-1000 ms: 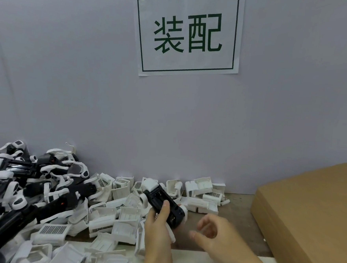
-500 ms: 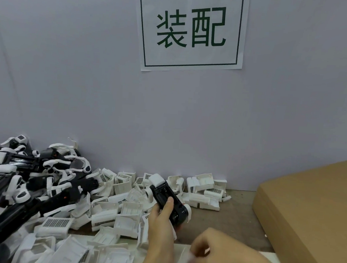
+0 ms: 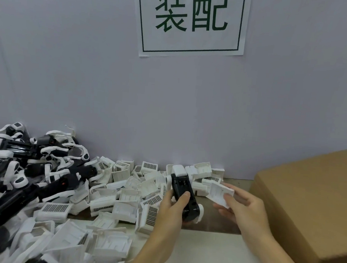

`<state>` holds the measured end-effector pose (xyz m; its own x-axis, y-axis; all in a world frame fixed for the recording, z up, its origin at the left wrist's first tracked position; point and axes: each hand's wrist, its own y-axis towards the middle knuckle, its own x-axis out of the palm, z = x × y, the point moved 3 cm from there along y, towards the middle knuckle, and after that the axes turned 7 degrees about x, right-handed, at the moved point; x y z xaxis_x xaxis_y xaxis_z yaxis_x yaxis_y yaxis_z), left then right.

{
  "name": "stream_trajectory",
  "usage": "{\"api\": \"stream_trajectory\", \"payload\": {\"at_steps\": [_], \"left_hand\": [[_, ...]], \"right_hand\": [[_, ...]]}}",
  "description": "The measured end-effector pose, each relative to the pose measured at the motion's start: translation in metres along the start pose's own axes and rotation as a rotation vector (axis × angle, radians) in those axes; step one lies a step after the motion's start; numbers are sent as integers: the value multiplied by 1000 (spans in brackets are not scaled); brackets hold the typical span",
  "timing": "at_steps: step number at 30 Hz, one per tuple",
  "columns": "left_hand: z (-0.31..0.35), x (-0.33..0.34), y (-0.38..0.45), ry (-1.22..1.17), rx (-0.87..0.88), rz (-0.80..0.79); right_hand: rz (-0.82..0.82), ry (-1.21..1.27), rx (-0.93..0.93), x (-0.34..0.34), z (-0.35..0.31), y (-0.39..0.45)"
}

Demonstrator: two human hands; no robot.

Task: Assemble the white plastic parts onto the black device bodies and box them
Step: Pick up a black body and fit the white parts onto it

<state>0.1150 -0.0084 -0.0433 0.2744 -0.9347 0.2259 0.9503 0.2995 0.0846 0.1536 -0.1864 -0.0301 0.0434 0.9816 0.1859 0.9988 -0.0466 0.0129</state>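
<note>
Against the grey wall (image 3: 89, 84), just right of the heap of white parts (image 3: 122, 201), the left hand (image 3: 171, 211) grips a black device body (image 3: 182, 191) upright while the right hand (image 3: 243, 208) pinches a white part (image 3: 219, 193) beside it, seemingly ready to fit.

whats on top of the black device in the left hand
A white cap sits on the far end of the black device. The left hand wraps its lower half, thumb across the front; its underside is hidden.
</note>
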Motion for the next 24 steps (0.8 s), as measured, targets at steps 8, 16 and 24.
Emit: {"api": "stream_trajectory", "payload": {"at_steps": [8,16,24], "left_hand": [[2,7,-6,36,-38,-100],[7,5,-6,37,22,-93],[2,3,-4,138,26,-84]], "right_hand": [[-199,-96,-109,23,3,-10],[-199,-263,-247,38,3,-21],[-9,-294,-355,35,0,-19]]}}
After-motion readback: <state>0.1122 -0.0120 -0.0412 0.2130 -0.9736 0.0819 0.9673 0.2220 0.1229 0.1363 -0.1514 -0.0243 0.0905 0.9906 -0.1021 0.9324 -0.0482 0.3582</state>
